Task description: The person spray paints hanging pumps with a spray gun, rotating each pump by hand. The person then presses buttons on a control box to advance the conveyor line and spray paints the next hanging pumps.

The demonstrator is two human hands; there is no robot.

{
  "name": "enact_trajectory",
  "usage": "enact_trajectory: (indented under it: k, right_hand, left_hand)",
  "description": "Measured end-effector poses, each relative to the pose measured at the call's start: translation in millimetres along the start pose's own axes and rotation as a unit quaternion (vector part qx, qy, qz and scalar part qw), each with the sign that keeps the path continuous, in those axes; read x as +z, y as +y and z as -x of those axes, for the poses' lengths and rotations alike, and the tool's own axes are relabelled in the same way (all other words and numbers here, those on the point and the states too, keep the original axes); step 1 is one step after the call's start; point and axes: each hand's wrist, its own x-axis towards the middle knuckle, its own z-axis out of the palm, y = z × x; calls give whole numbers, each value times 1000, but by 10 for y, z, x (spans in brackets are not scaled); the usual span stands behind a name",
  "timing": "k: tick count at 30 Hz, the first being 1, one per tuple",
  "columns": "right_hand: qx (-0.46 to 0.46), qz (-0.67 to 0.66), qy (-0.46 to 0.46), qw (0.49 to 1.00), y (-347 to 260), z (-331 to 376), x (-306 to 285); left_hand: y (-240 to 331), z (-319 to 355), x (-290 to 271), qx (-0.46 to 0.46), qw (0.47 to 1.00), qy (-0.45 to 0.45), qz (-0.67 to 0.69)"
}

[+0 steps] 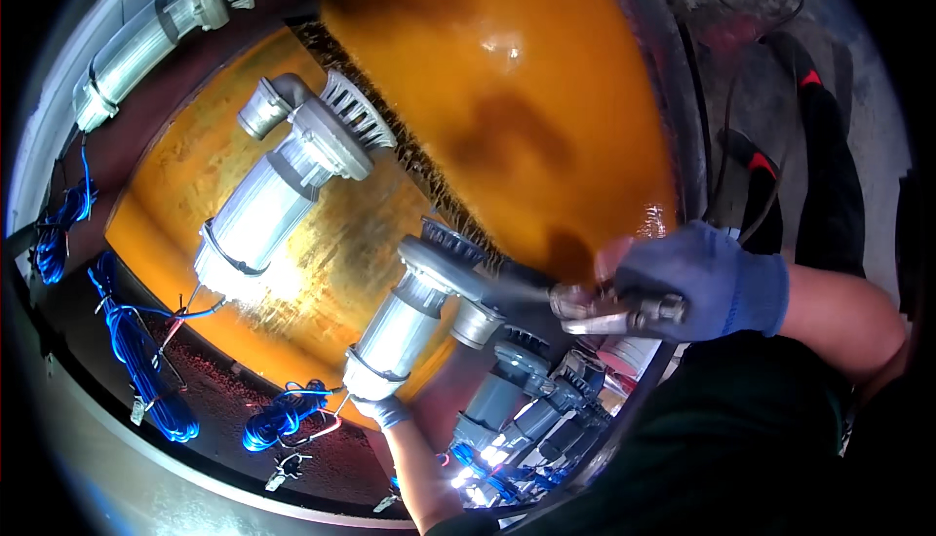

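Observation:
My right hand (673,278), in a blue-grey knit glove, is closed round a metal spray gun (614,317). The gun's nozzle points left, and a faint mist reaches toward a silver submersible pump (395,326). This pump has a slotted strainer at one end, an outlet elbow at its side and a dark band round its body. At its other end, by the cable, my gloved left hand (382,409) grips it from below; most of its fingers are hidden behind the pump. A blue cable coil (283,417) lies beside it.
A second silver pump (268,200) stands left, and a third (136,58) farther off. Grey pumps (507,390) crowd the lower right. Another blue cable coil (141,361) lies near the metal edge. A large orange-yellow panel (517,78) fills the back; a hose (726,117) runs at right.

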Motion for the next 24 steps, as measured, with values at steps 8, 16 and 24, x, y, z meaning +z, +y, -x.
enact_trajectory:
  k: [8, 16, 24]
  right_hand:
    - [-13, 69, -64, 995, -27, 58, 106]
    - [-35, 36, -22, 998, -149, -165, 74]
    - [-43, 79, 30, 995, -389, -393, 19]
  left_hand:
    - [549, 305, 489, -2, 981, 192, -10]
    - [237, 141, 227, 101, 958, 58, -263]
    - [904, 199, 803, 234, 717, -38, -656]
